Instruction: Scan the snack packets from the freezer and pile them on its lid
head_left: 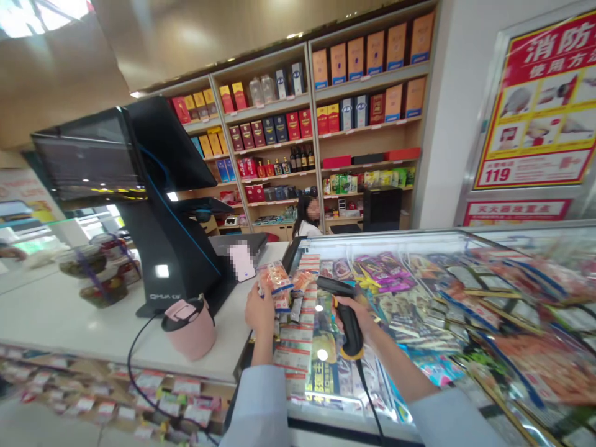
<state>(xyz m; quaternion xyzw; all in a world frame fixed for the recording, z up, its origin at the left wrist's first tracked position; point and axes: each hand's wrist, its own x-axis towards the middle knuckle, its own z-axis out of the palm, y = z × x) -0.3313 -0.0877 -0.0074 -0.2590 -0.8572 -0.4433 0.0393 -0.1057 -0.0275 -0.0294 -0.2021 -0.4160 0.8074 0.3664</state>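
Note:
My left hand [259, 310] is closed around a small clear packet of orange snacks [275, 277], held up over the edge of the glass freezer lid [419, 347]. My right hand [361, 316] grips a black barcode scanner [347, 310] with a yellow ring at its base, its head aimed left at the packet. The scanner's cable [370, 397] hangs down toward me. Both my sleeves are light blue.
A black point-of-sale terminal [153, 205] stands on the white counter [60, 316] at left, with a pink lidded cup [190, 326] in front of it. Jars [100, 273] sit further left. A person [308, 216] is behind the counter before shelves of boxed goods [326, 112]. A red fire notice [542, 105] hangs at right.

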